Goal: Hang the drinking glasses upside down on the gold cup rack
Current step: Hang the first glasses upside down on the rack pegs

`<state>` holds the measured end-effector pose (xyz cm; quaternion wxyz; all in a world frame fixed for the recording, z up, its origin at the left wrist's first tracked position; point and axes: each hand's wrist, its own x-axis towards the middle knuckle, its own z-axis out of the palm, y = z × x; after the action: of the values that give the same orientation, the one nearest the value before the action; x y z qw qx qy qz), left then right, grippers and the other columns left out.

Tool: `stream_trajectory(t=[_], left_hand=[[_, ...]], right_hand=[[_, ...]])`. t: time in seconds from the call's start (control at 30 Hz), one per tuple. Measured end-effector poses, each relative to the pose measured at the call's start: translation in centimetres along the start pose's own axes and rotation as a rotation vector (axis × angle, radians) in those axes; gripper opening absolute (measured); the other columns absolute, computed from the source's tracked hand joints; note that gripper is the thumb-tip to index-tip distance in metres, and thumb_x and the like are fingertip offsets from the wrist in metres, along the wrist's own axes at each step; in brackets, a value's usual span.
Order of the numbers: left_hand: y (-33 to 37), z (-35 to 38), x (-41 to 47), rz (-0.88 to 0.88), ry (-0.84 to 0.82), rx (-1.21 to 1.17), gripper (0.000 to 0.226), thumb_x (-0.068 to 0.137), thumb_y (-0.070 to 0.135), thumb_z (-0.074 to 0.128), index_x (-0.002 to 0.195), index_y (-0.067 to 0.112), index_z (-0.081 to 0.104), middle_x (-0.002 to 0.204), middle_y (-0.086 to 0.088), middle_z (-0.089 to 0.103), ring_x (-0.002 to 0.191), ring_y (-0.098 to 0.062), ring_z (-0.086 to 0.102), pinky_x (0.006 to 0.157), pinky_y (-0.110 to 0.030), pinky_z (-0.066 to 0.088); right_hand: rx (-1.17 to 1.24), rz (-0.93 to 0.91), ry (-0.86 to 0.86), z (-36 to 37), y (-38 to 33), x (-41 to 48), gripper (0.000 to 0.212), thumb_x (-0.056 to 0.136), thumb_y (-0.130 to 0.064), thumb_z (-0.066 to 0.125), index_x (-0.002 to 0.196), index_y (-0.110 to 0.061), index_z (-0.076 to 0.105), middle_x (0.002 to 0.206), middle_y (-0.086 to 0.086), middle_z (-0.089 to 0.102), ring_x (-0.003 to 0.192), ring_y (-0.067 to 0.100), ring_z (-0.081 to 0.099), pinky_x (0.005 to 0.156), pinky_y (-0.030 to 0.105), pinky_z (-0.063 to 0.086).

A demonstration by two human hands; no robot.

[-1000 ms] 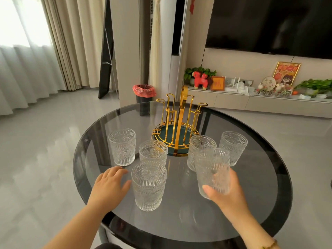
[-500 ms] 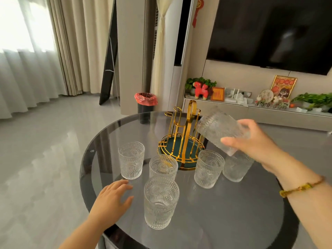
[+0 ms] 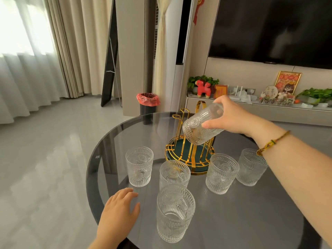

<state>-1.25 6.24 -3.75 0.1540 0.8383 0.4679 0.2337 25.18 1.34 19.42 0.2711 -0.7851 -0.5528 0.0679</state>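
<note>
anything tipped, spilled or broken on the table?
Nothing stands out. The one tilted glass is held in the right hand over the gold cup rack, mouth angled down. The other five glasses stand upright on the glass table, which shows no spill. The left hand rests flat on it.

held glass (image 3: 202, 125) hiding gold rack's (image 3: 186, 159) right pegs; table's (image 3: 251, 221) near edge cropped; shelf trinkets (image 3: 273, 97) indistinct

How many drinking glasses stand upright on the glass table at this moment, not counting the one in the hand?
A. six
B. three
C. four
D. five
D. Five glasses stand on the table: at far left, centre, nearest, right of the gold rack, and far right. The right hand holds a sixth glass tilted over the rack.
</note>
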Motion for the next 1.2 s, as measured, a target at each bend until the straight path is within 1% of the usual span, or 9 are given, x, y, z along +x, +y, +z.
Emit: stream_trajectory(t=[0.13,0.17,0.23,0.3,0.43,0.53,0.77,1.03,1.2], left_hand=[[0.1,0.1,0.1,-0.007,0.011,-0.015,0.029,0.085,0.026,0.058,0.113,0.018,0.059,0.129,0.003,0.054,0.124,-0.015,0.045,0.105,-0.033,0.031],[0.1,0.1,0.1,-0.011,0.015,-0.017,0.029,0.084,0.024,0.059,0.111,0.016,0.060,0.128,0.002,0.055,0.124,-0.016,0.045,0.105,-0.033,0.032],[0.1,0.1,0.1,-0.009,0.009,-0.012,0.029,0.084,0.025,0.058,0.113,0.017,0.059,0.129,0.002,0.054,0.124,-0.015,0.044,0.105,-0.033,0.032],[0.0,0.0,0.1,-0.003,0.000,0.005,0.031,0.087,0.029,0.054,0.117,0.021,0.055,0.132,0.006,0.050,0.127,-0.013,0.041,0.107,-0.030,0.029],[0.1,0.0,0.2,-0.009,-0.001,0.022,0.032,0.088,0.033,0.050,0.119,0.025,0.052,0.134,0.009,0.047,0.127,-0.010,0.039,0.108,-0.029,0.027],[0.2,0.1,0.2,-0.013,-0.001,0.026,0.031,0.088,0.033,0.050,0.118,0.025,0.052,0.133,0.010,0.048,0.126,-0.011,0.040,0.108,-0.029,0.028],[0.2,0.0,0.3,-0.014,-0.013,0.036,0.032,0.088,0.035,0.049,0.119,0.027,0.051,0.133,0.011,0.046,0.126,-0.009,0.039,0.107,-0.028,0.027],[0.3,0.0,0.3,-0.015,-0.004,0.033,0.030,0.086,0.030,0.054,0.115,0.023,0.056,0.130,0.007,0.051,0.124,-0.013,0.043,0.106,-0.031,0.030],[0.3,0.0,0.3,-0.014,-0.020,0.045,0.031,0.088,0.034,0.049,0.119,0.027,0.051,0.133,0.011,0.047,0.126,-0.010,0.039,0.107,-0.029,0.027]], right_hand=[[-0.045,-0.037,-0.021,1.5,-0.7,1.1,0.075,0.064,-0.036,0.074,0.124,-0.016,0.033,0.128,0.007,0.043,0.100,0.018,0.042,0.076,0.030,0.036],[-0.069,-0.046,-0.018,1.9,-0.9,1.4,0.076,0.063,-0.036,0.074,0.124,-0.016,0.033,0.129,0.008,0.044,0.103,0.021,0.043,0.079,0.031,0.039],[-0.136,-0.064,-0.022,2.7,-1.2,1.9,0.080,0.064,-0.035,0.074,0.129,-0.015,0.031,0.133,0.011,0.042,0.116,0.028,0.042,0.089,0.037,0.042],[-0.180,-0.075,-0.048,3.7,-1.5,2.4,0.083,0.065,-0.034,0.073,0.132,-0.014,0.029,0.138,0.012,0.039,0.123,0.031,0.038,0.096,0.040,0.039],[-0.231,-0.066,-0.104,5.6,-1.3,3.0,0.086,0.067,-0.034,0.071,0.137,-0.016,0.025,0.142,0.012,0.035,0.129,0.032,0.031,0.100,0.040,0.036],[-0.220,-0.040,-0.123,6.7,-0.8,3.3,0.085,0.068,-0.034,0.070,0.138,-0.016,0.024,0.144,0.012,0.032,0.132,0.033,0.027,0.104,0.043,0.032],[-0.094,0.000,-0.091,7.9,0.2,3.7,0.077,0.072,-0.032,0.067,0.135,-0.014,0.027,0.141,0.010,0.035,0.131,0.032,0.025,0.102,0.044,0.032],[-0.096,0.007,-0.099,8.1,0.5,3.7,0.071,0.076,-0.035,0.062,0.136,-0.016,0.028,0.145,0.008,0.031,0.133,0.032,0.021,0.105,0.043,0.028],[-0.084,0.002,-0.073,8.3,0.7,3.4,0.068,0.077,-0.034,0.061,0.135,-0.017,0.030,0.144,0.007,0.032,0.132,0.031,0.023,0.103,0.043,0.031]])
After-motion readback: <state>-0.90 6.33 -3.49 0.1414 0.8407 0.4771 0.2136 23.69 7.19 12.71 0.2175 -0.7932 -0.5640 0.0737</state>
